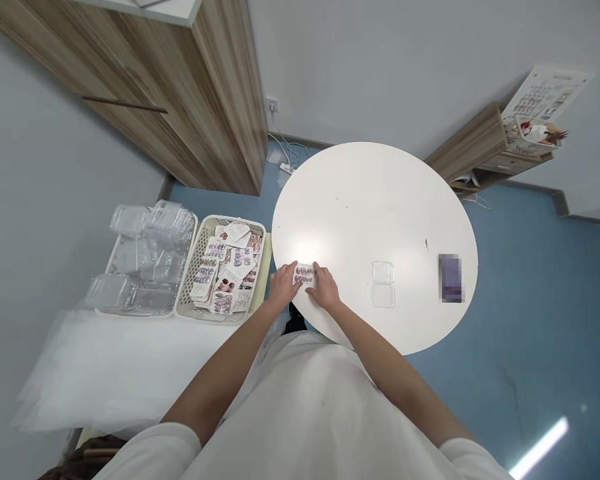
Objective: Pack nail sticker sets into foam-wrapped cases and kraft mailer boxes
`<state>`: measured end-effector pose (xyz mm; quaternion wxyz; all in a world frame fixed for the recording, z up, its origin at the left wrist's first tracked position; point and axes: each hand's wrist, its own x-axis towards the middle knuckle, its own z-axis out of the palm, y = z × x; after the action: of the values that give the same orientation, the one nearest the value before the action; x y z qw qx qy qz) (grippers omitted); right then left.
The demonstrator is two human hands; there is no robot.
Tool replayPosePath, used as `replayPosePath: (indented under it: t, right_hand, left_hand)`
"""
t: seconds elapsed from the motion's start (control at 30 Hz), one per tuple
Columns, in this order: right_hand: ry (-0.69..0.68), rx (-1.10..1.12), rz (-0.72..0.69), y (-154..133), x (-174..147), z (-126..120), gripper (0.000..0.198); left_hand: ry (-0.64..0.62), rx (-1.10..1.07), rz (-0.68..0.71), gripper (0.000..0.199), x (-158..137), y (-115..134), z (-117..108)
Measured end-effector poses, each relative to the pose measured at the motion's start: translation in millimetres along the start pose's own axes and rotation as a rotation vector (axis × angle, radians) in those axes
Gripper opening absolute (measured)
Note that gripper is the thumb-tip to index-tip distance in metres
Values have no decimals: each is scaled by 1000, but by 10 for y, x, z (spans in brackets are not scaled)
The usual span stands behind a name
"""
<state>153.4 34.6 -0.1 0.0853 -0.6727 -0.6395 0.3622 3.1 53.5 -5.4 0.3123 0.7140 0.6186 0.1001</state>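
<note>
Between my two hands, at the near left edge of the round white table [370, 200], is a card of press-on nails [305, 273] with two rows of patterned nails facing up. My left hand [283, 285] grips its left side, thumb and fingers at the edge. On the opposite side my right hand [325, 288] holds the card's right edge in the same way. To the right of my hands lies a clear plastic box [383, 285], opened flat into two halves with nothing visible inside.
On the left, a white basket [181, 310] holds many similar nail cards [241, 257]. Beside it, another basket carries piled clear plastic boxes [155, 247]. A pixelated purple item [451, 278] lies at the table's right. A wooden cabinet [220, 100] stands behind.
</note>
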Motion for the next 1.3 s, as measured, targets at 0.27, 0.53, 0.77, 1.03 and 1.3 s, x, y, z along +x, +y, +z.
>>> replayPosePath:
  t: [0.27, 0.53, 0.77, 1.03, 1.3]
  right_hand:
    - [-7, 283, -49, 326, -204, -91, 72]
    - [36, 413, -100, 1037, -847, -490, 64]
    - [65, 384, -119, 1734, -1260, -881, 61]
    - [77, 311, -161, 2051, -979, -1138, 60]
    - [44, 280, -128, 2114, -803, -1077, 59]
  left_hand:
    - [-59, -157, 60, 66, -108, 156, 123]
    - [-144, -217, 167, 65, -450, 809, 525]
    - [-201, -147, 223, 65, -538, 1435, 974]
    - [-192, 63, 170, 65, -195, 1802, 1066]
    - [-230, 93, 75, 66, -92, 1836, 1201]
